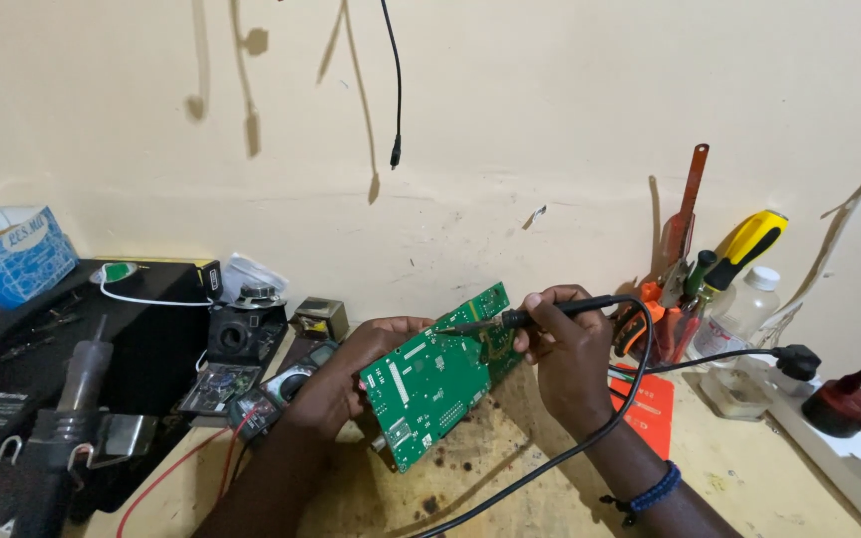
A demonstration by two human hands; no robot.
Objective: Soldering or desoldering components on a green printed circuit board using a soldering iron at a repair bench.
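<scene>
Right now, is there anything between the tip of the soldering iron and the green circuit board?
Nothing visible is in the way. The right hand holds the soldering iron, and its tip meets the upper part of the green circuit board. The left hand props the board tilted from behind, away from the tip.

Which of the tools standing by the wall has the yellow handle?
The screwdriver on the right of the bunch, leaning beside the clear bottle. Its handle is yellow and black; the pliers beside it have orange grips.
</scene>
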